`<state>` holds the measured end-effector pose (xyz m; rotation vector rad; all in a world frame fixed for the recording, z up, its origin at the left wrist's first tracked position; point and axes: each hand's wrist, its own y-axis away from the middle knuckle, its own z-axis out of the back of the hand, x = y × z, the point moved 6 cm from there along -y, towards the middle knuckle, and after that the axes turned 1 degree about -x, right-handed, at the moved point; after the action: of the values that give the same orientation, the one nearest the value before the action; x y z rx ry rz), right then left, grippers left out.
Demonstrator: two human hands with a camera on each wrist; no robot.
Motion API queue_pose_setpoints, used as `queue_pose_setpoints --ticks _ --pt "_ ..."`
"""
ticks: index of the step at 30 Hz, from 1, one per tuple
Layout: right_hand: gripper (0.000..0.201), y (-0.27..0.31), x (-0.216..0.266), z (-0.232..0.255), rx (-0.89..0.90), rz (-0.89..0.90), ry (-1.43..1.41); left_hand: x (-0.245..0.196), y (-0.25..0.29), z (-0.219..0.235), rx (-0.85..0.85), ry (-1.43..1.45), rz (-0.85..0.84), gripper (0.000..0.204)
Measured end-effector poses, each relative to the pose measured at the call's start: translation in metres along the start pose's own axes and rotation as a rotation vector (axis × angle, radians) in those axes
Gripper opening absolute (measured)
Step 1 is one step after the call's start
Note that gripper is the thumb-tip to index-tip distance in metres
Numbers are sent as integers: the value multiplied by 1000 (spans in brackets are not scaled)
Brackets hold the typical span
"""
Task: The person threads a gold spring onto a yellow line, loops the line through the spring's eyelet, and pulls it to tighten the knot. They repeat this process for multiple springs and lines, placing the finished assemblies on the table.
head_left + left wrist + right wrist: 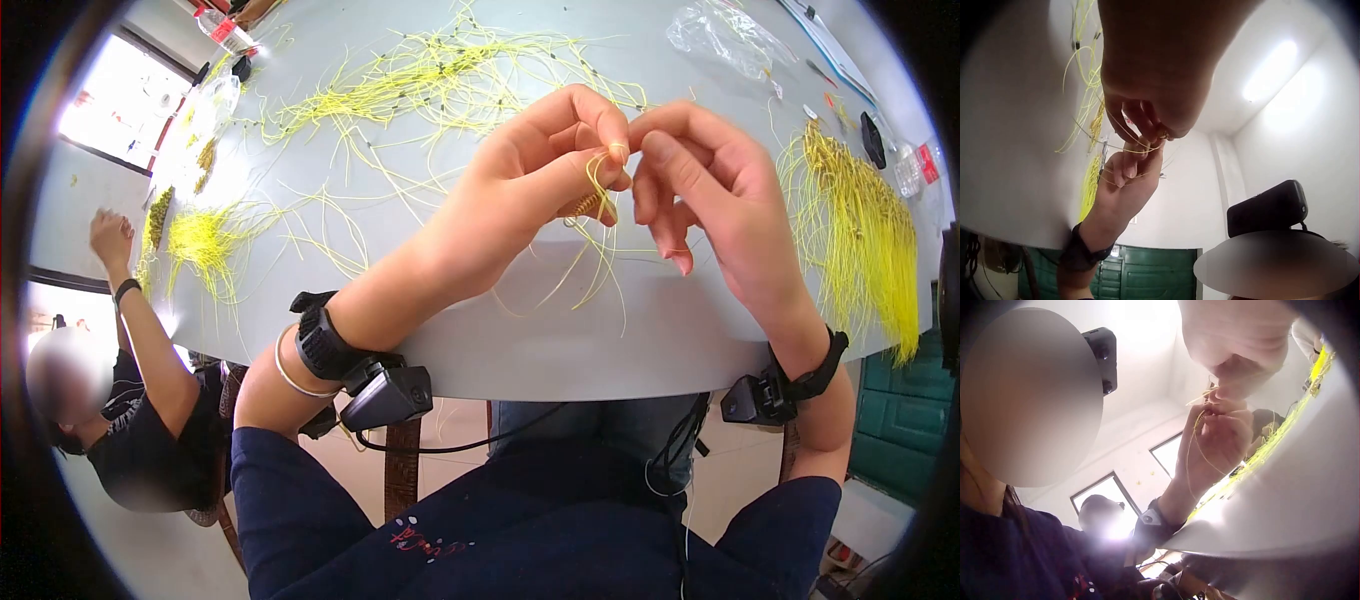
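Observation:
The left hand (520, 190) pinches a looped yellow cord (597, 170) between thumb and forefinger, and a small coiled piece (585, 205) shows under its fingers. Thin yellow strands hang from it over the table's near part. Close on the right, the right hand (715, 185) has its forefinger at the loop beside the left fingertips, with its other fingers bent loosely; whether it grips the cord is hidden. In the right wrist view the left hand (1219, 440) holds the cord (1190, 450), with strands trailing down. The left wrist view shows the right hand (1125, 187) behind these strands.
Tangled yellow cords (430, 80) lie across the far part of the grey table (480, 350). A yellow bundle (865, 230) lies at the right, another (205, 245) at the left. Plastic bags (725, 35) and a bottle (222, 28) lie farther back. Another person (150, 400) sits at the left.

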<state>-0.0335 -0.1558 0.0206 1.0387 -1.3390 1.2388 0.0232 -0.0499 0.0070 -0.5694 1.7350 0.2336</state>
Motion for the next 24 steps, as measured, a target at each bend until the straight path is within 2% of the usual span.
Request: queue_pose_setpoints --ticks 3,6,9,11,13,15,17,19,21,23,24 --pt "15 0 0 0 -5 -1 -24 -1 -1 0 12 -17 0 8" --pt "14 -1 0 4 12 12 80 -1 -2 -1 9 -49 14 10" --pt "14 -3 -4 5 13 6 -11 2 -2 -2 18 29 45 12" --pt "15 -3 -12 0 60 -92 -329 3 -2 -1 28 99 66 13" --pt "16 -3 -12 -4 95 -110 -380 4 -2 -3 83 182 84 16" --pt "16 -2 -12 -7 131 -129 -431 2 -2 -3 67 202 98 16" --pt "14 -2 -5 -6 195 -66 -546 3 -2 0 45 223 112 16" --pt "16 -3 -2 -1 168 -43 -488 7 -5 9 -81 309 103 16" --pt "18 -2 2 0 139 -21 -433 5 -5 9 -69 257 80 15" --pt "22 -2 4 1 -42 -8 -187 3 -4 7 -48 202 58 13" --pt "22 -1 3 1 -46 -6 -187 3 -3 5 -30 121 54 12"
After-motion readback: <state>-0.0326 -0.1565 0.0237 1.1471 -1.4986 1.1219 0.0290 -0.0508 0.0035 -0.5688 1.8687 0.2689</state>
